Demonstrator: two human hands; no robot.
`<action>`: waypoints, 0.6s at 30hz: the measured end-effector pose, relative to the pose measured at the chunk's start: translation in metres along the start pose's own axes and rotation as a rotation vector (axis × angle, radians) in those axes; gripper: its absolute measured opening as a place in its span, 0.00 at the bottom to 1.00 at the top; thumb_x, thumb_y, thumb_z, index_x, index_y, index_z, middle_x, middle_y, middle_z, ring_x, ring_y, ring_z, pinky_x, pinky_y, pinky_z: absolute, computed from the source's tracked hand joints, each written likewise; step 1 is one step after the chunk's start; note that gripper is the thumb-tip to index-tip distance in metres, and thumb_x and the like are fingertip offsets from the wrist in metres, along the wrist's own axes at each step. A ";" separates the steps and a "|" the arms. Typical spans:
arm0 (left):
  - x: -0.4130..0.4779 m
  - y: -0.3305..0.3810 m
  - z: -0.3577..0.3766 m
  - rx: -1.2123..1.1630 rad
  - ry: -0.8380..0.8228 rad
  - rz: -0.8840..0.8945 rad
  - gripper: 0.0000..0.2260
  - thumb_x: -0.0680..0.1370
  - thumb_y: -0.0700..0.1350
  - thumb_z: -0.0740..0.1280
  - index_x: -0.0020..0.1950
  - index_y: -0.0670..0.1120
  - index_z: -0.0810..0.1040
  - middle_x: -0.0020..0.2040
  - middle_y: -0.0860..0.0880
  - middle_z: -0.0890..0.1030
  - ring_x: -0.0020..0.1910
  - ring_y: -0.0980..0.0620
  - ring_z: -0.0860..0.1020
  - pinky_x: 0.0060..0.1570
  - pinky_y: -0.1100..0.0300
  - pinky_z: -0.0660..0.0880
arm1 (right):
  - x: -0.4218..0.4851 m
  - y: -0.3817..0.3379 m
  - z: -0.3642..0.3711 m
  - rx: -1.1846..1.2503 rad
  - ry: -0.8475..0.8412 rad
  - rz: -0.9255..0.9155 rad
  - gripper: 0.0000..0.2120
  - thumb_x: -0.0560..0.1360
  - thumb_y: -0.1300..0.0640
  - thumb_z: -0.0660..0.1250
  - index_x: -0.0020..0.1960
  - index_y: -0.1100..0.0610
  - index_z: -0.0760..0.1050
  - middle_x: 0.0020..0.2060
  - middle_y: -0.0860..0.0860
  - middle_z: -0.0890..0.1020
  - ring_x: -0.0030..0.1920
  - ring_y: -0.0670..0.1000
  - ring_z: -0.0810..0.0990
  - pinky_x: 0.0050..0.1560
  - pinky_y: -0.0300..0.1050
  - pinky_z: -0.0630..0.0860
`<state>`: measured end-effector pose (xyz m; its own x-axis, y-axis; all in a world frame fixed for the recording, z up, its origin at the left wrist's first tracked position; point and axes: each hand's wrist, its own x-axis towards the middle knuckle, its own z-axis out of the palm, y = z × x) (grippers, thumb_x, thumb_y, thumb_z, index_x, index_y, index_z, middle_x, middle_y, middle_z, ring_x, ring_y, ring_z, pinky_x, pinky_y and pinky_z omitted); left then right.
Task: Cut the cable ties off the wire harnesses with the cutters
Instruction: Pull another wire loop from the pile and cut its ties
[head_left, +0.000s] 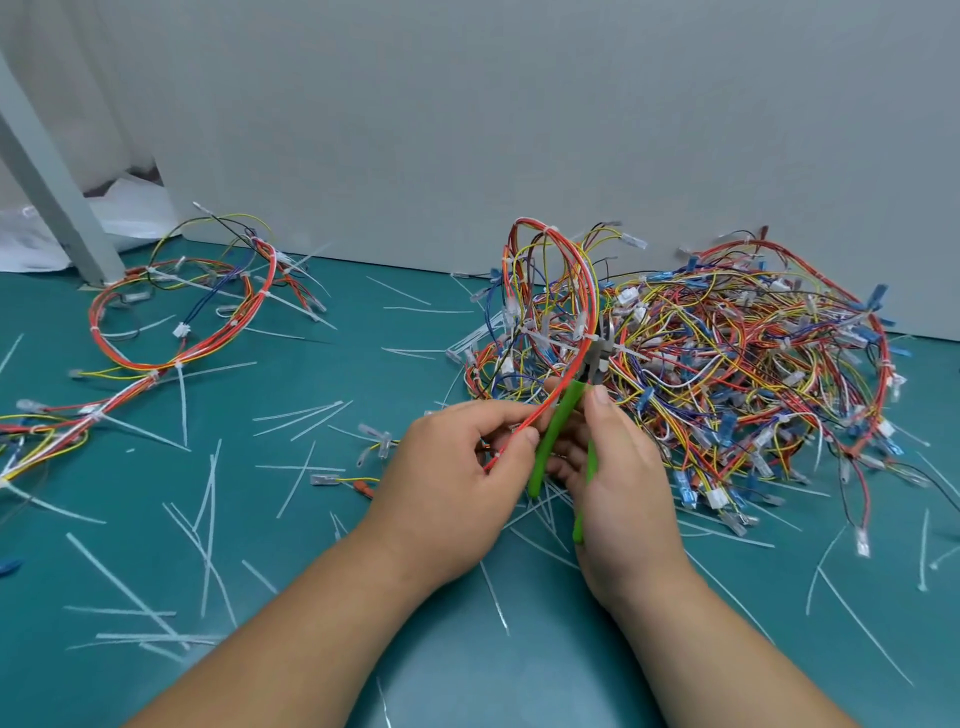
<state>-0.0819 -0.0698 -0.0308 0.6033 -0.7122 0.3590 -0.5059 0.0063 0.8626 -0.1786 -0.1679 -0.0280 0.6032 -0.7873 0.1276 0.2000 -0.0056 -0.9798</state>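
While the left hand (457, 467) pinches the red wire harness (566, 270) and the right hand (623, 467) grips the green cutters (558, 426), the blades should bite only the white cable tie (550, 343), never a wire. The cutters are held above the desk (363, 364), their long side running from handles to nose, which points up and away.

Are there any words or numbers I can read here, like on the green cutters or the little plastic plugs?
No words, numbers or signs can be read here.
Green cutters: no brand shows on the handles.
Held wire harness: white ties, no printed tags.
Plugs in the harness pile: too small and blurred to tell.
Wall and table: plain.
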 end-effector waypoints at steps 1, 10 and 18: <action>0.000 0.002 0.000 -0.013 -0.009 0.017 0.11 0.78 0.51 0.66 0.55 0.67 0.81 0.44 0.58 0.85 0.43 0.55 0.83 0.47 0.58 0.80 | 0.000 0.000 0.000 0.008 -0.010 0.006 0.18 0.79 0.38 0.60 0.50 0.46 0.86 0.46 0.56 0.88 0.47 0.54 0.86 0.44 0.47 0.77; 0.001 0.009 -0.003 -0.245 0.048 0.034 0.12 0.82 0.47 0.65 0.61 0.56 0.84 0.50 0.57 0.87 0.49 0.54 0.85 0.52 0.55 0.81 | -0.001 0.006 0.001 0.212 -0.092 0.082 0.18 0.78 0.43 0.61 0.54 0.50 0.85 0.46 0.55 0.87 0.43 0.51 0.85 0.45 0.49 0.76; 0.001 0.015 -0.004 -0.356 0.068 0.027 0.12 0.83 0.43 0.65 0.58 0.56 0.85 0.50 0.57 0.87 0.49 0.56 0.85 0.48 0.65 0.80 | -0.002 0.005 0.004 0.244 -0.113 0.074 0.21 0.79 0.43 0.59 0.61 0.53 0.83 0.50 0.56 0.86 0.48 0.51 0.85 0.49 0.48 0.77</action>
<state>-0.0865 -0.0676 -0.0159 0.6384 -0.6598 0.3964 -0.2836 0.2771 0.9180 -0.1761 -0.1638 -0.0329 0.7030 -0.7059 0.0867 0.3236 0.2089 -0.9228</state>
